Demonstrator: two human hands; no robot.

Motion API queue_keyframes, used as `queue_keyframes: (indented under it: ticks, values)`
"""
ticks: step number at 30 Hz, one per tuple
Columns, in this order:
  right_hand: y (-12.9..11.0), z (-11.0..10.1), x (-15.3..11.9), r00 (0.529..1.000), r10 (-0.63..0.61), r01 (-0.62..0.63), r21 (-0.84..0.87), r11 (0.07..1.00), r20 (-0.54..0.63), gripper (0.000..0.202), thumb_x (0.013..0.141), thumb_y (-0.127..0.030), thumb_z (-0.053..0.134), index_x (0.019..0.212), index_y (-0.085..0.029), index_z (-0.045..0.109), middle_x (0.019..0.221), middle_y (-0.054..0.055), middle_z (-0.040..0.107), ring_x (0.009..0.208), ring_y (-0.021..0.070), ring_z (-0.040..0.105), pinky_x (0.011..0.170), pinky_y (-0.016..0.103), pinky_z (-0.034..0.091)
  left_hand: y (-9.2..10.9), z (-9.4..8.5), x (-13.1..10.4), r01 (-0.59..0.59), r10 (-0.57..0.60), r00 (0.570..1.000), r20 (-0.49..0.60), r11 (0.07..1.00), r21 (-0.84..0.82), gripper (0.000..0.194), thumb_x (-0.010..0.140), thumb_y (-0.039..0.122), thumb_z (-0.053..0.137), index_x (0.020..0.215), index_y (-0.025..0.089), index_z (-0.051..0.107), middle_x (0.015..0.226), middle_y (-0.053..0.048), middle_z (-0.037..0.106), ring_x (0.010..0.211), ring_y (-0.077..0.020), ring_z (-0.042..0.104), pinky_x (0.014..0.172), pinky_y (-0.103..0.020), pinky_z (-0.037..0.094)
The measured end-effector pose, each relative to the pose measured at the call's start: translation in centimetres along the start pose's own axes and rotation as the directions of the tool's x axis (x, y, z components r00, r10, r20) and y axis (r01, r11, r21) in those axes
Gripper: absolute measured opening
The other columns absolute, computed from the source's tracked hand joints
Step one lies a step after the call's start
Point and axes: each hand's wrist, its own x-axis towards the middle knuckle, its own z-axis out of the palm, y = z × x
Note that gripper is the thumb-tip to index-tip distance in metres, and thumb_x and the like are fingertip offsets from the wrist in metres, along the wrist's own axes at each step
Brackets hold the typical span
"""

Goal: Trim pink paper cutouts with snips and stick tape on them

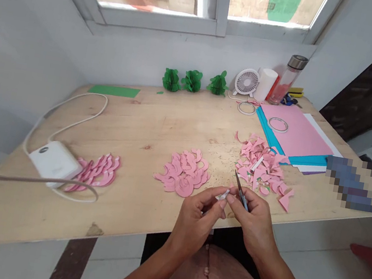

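Note:
Close to the table's front edge, my left hand [195, 215] pinches a small folded piece of paper [223, 195], pale on the side that shows. My right hand [254, 217] is closed on a pair of scissors [240, 190], blades pointing up and away from me. Its thumb and fingertips also touch the paper or lie right beside it. Beyond my left hand lies a heap of curved pink paper cutouts [184, 172]. Past my right hand is a loose pile of pink paper scraps [263, 164].
A white power adapter [55, 163] with a cable presses against more pink cutouts [103, 173] at left. Along the back stand green paper figures [192, 81], a small fan [247, 82] and a glass bottle [288, 80]. Coloured sheets [301, 130] bear a tape roll [278, 125].

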Motion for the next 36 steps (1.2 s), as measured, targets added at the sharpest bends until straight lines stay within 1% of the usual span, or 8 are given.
queue_keyframes:
  ticks: [7,15,18,23,28,31,33,36]
  values:
    - [-0.2,0.4,0.0,0.996,0.094,-0.094,0.138,0.986,0.004,0.027,0.069,-0.041,0.068,0.076,-0.015,0.065,0.057,-0.003,0.049,0.045,0.0058,0.030,0.039,0.019,0.021,-0.1,0.0,-0.2,-0.105,0.106,0.994,0.004,0.973,0.204,0.031,0.082,0.027,0.056,0.111,0.023,0.067,0.063,-0.001,0.065,0.058,-0.0129,0.055,0.056,-0.021,0.042]
    - [-0.3,0.8,-0.1,0.991,0.131,-0.117,0.252,0.961,-0.041,0.022,0.066,-0.033,0.071,0.068,-0.014,0.060,0.056,-0.005,0.044,0.047,0.0051,0.029,0.041,0.018,0.020,-0.2,0.0,-0.4,-0.123,0.124,0.992,0.017,0.945,0.304,0.032,0.083,0.027,0.054,0.113,0.024,0.065,0.062,0.001,0.062,0.051,-0.0099,0.047,0.050,-0.020,0.036]
    - [-0.6,0.9,-0.2,0.992,0.113,-0.098,0.247,0.964,-0.049,0.022,0.066,-0.033,0.070,0.066,-0.015,0.058,0.055,-0.005,0.044,0.047,0.0056,0.031,0.042,0.019,0.022,-0.1,0.1,-0.4,-0.073,0.070,0.997,0.019,0.960,0.271,0.032,0.083,0.029,0.054,0.111,0.021,0.066,0.064,0.000,0.063,0.052,-0.0102,0.049,0.049,-0.020,0.035]
    - [-0.6,0.6,-0.5,0.994,0.054,-0.036,0.189,0.981,-0.090,0.018,0.068,-0.031,0.068,0.068,-0.016,0.059,0.057,-0.005,0.047,0.049,0.0068,0.035,0.045,0.019,0.029,-0.2,0.0,-0.1,0.024,-0.024,1.000,0.002,0.996,0.091,0.040,0.078,0.032,0.060,0.115,0.017,0.061,0.058,0.001,0.062,0.060,-0.0142,0.059,0.055,-0.021,0.041]
    - [-0.6,0.4,-0.3,0.991,0.010,0.014,0.172,0.985,-0.134,0.021,0.069,-0.034,0.069,0.070,-0.015,0.059,0.057,-0.004,0.046,0.047,0.0063,0.032,0.043,0.019,0.027,0.0,-0.3,0.2,0.093,-0.088,0.993,0.085,0.994,-0.061,0.027,0.076,0.033,0.063,0.098,0.016,0.063,0.069,0.000,0.063,0.044,-0.0068,0.048,0.042,-0.018,0.034]
    - [-0.7,0.4,-0.2,0.990,-0.013,0.034,0.149,0.988,-0.142,0.022,0.069,-0.036,0.069,0.069,-0.016,0.059,0.056,-0.005,0.045,0.046,0.0064,0.032,0.042,0.019,0.026,0.1,-0.3,0.3,0.174,-0.163,0.979,0.122,0.981,-0.091,0.024,0.076,0.037,0.063,0.090,0.017,0.063,0.058,0.004,0.055,0.035,-0.0046,0.039,0.036,-0.018,0.030]
    - [-0.7,0.3,-0.1,0.989,-0.039,0.055,0.111,0.992,-0.142,0.020,0.070,-0.035,0.068,0.069,-0.016,0.059,0.057,-0.005,0.046,0.048,0.0071,0.034,0.044,0.020,0.028,0.1,-0.2,0.4,0.164,-0.156,0.984,0.085,0.982,-0.098,0.022,0.076,0.036,0.064,0.087,0.017,0.063,0.055,0.004,0.052,0.037,-0.0050,0.041,0.038,-0.017,0.031]
    - [-0.6,0.2,-0.1,0.987,-0.072,0.077,0.031,0.997,-0.142,0.017,0.071,-0.033,0.067,0.068,-0.017,0.060,0.058,-0.004,0.048,0.051,0.0086,0.037,0.045,0.020,0.031,0.1,-0.2,0.7,0.055,-0.055,0.999,0.001,0.995,-0.079,0.015,0.072,0.030,0.068,0.079,0.017,0.066,0.090,-0.004,0.060,0.050,-0.0049,0.048,0.040,-0.017,0.034]
